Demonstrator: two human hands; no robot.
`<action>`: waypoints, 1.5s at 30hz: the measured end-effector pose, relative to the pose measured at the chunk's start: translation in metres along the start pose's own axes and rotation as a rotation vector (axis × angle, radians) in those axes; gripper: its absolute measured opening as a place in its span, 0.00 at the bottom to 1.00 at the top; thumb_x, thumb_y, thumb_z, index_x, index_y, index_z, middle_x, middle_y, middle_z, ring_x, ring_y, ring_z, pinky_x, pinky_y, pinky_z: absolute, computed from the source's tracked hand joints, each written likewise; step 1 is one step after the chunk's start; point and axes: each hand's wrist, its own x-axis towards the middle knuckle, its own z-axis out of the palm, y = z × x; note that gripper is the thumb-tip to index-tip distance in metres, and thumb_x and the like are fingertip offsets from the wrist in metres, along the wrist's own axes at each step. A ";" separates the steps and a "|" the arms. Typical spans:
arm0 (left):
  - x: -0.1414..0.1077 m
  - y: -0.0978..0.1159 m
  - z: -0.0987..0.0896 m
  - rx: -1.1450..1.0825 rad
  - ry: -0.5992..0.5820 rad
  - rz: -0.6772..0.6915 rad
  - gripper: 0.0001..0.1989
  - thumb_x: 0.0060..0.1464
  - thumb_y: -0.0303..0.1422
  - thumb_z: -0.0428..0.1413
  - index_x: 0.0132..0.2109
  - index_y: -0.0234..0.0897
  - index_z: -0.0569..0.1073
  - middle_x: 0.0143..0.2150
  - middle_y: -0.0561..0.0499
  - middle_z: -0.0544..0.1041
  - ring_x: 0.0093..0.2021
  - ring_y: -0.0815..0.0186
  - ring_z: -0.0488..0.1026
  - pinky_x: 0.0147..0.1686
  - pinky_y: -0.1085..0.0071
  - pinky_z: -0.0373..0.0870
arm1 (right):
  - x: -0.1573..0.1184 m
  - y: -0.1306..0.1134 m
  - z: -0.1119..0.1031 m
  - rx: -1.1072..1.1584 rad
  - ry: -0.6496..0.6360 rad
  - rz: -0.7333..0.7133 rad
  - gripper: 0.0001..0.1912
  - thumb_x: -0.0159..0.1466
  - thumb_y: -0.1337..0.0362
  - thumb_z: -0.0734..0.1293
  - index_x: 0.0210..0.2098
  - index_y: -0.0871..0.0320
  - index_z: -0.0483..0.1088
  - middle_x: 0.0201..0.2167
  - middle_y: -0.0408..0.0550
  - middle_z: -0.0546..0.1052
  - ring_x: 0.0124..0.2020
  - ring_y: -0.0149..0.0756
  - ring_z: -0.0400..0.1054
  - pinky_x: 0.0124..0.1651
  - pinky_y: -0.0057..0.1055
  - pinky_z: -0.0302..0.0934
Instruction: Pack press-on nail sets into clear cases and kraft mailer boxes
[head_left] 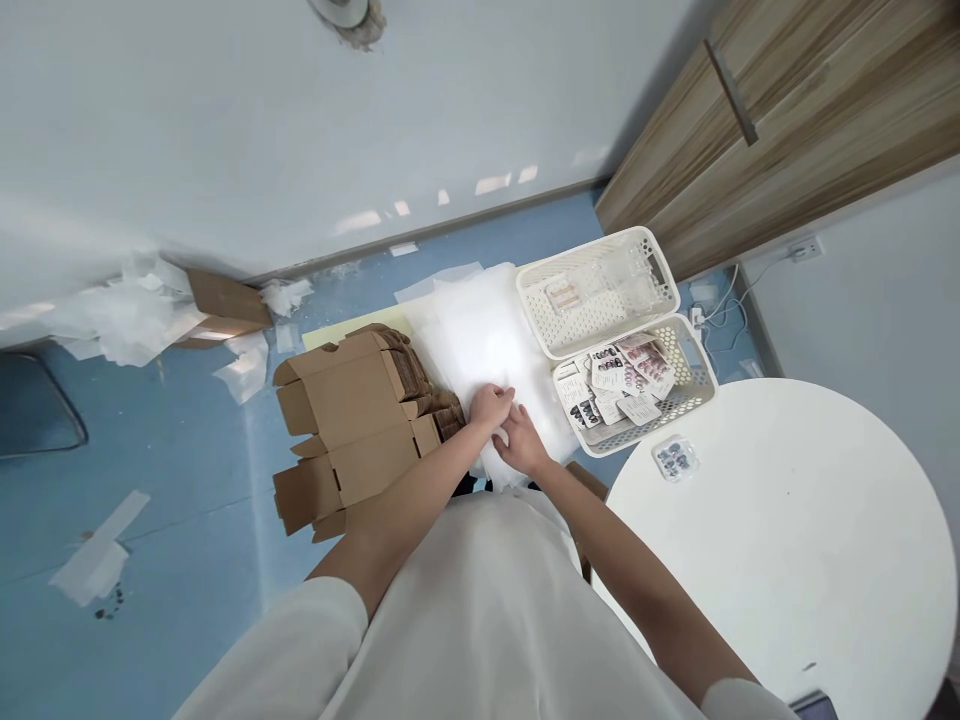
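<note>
The left grip (492, 404) and right grip (523, 443), fingers half curled, meet above the white sheets (476, 335); whether they pinch anything, I cannot tell. Cardboard boxes (364, 400) at left and the card basket (679, 412) at right seem placed for short reach, though this basket's rim could hinder sideways movement.

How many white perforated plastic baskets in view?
2. Far basket: right of the translucent white sheets, containing clear plastic cases. Near basket: beside the round white table, containing printed cards. No others visible.
</note>
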 end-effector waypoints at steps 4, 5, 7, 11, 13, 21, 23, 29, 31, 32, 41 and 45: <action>-0.001 -0.002 0.004 0.039 0.022 0.053 0.17 0.49 0.44 0.49 0.36 0.33 0.70 0.38 0.43 0.73 0.42 0.59 0.69 0.40 0.67 0.61 | -0.007 0.010 0.008 -0.015 0.211 0.327 0.36 0.54 0.65 0.60 0.60 0.64 0.43 0.63 0.59 0.39 0.64 0.49 0.28 0.58 0.51 0.38; -0.002 -0.003 0.004 0.035 0.024 0.069 0.17 0.49 0.44 0.49 0.37 0.33 0.70 0.39 0.43 0.73 0.42 0.59 0.69 0.40 0.67 0.62 | -0.007 0.012 0.008 -0.017 0.182 0.344 0.38 0.54 0.64 0.61 0.60 0.63 0.42 0.64 0.58 0.37 0.63 0.50 0.27 0.58 0.51 0.37; -0.003 -0.006 0.003 0.005 0.011 0.088 0.17 0.48 0.44 0.50 0.36 0.33 0.70 0.39 0.43 0.73 0.41 0.61 0.69 0.39 0.68 0.62 | -0.006 0.013 0.009 -0.040 0.092 0.299 0.39 0.53 0.63 0.61 0.61 0.60 0.40 0.64 0.56 0.37 0.64 0.49 0.27 0.59 0.53 0.33; -0.004 -0.011 0.000 -0.093 -0.044 0.092 0.15 0.49 0.42 0.49 0.30 0.34 0.71 0.28 0.49 0.73 0.29 0.67 0.69 0.30 0.72 0.63 | -0.001 0.002 0.011 -0.127 -0.045 0.142 0.38 0.53 0.65 0.61 0.60 0.59 0.43 0.64 0.54 0.40 0.64 0.48 0.26 0.58 0.55 0.22; -0.004 -0.013 0.000 -0.126 -0.041 0.075 0.14 0.49 0.40 0.49 0.26 0.35 0.70 0.23 0.51 0.71 0.25 0.69 0.67 0.26 0.73 0.61 | -0.001 -0.003 0.012 -0.152 -0.066 0.105 0.37 0.52 0.65 0.62 0.59 0.60 0.46 0.64 0.55 0.41 0.64 0.49 0.27 0.58 0.56 0.21; -0.001 -0.016 -0.003 -0.166 -0.038 0.140 0.17 0.53 0.40 0.44 0.24 0.35 0.68 0.20 0.53 0.66 0.23 0.69 0.64 0.24 0.73 0.59 | -0.004 0.004 -0.007 0.036 0.266 0.151 0.27 0.57 0.62 0.58 0.55 0.59 0.54 0.62 0.55 0.47 0.62 0.44 0.40 0.59 0.46 0.40; -0.003 -0.017 -0.006 -0.155 -0.056 0.174 0.17 0.53 0.39 0.43 0.24 0.35 0.67 0.20 0.54 0.66 0.24 0.69 0.64 0.25 0.73 0.59 | 0.002 0.004 -0.015 0.085 0.378 0.203 0.32 0.56 0.57 0.60 0.57 0.61 0.49 0.62 0.56 0.45 0.62 0.44 0.40 0.59 0.43 0.44; -0.013 -0.017 -0.011 -0.109 -0.122 0.278 0.18 0.54 0.38 0.42 0.23 0.35 0.67 0.20 0.53 0.67 0.25 0.68 0.66 0.28 0.72 0.62 | 0.024 -0.002 -0.032 0.141 0.507 0.305 0.34 0.55 0.59 0.61 0.58 0.62 0.47 0.45 0.55 0.67 0.44 0.42 0.63 0.48 0.39 0.57; -0.017 -0.015 -0.013 -0.104 -0.146 0.304 0.19 0.55 0.38 0.41 0.25 0.35 0.68 0.22 0.51 0.70 0.27 0.66 0.68 0.31 0.71 0.63 | 0.026 -0.002 -0.033 0.137 0.481 0.351 0.25 0.56 0.61 0.58 0.53 0.61 0.55 0.33 0.49 0.70 0.34 0.38 0.65 0.41 0.37 0.59; -0.019 -0.015 -0.014 -0.104 -0.158 0.318 0.18 0.55 0.39 0.41 0.27 0.35 0.69 0.24 0.51 0.71 0.28 0.66 0.69 0.33 0.70 0.64 | 0.026 -0.002 -0.033 0.128 0.472 0.357 0.21 0.56 0.62 0.57 0.49 0.61 0.60 0.29 0.48 0.69 0.31 0.37 0.64 0.40 0.36 0.59; -0.050 -0.015 -0.041 -0.067 -0.196 0.319 0.25 0.54 0.42 0.44 0.55 0.31 0.61 0.55 0.39 0.65 0.54 0.59 0.62 0.51 0.67 0.56 | 0.017 -0.007 -0.033 0.206 0.573 0.214 0.16 0.50 0.68 0.58 0.39 0.58 0.62 0.35 0.49 0.70 0.35 0.36 0.65 0.39 0.33 0.60; -0.066 -0.018 -0.055 -0.101 -0.181 0.363 0.25 0.54 0.43 0.44 0.55 0.34 0.61 0.55 0.41 0.65 0.54 0.60 0.63 0.50 0.68 0.57 | 0.020 -0.009 -0.038 0.303 0.550 0.357 0.26 0.49 0.64 0.61 0.49 0.60 0.56 0.34 0.49 0.71 0.31 0.36 0.67 0.36 0.32 0.60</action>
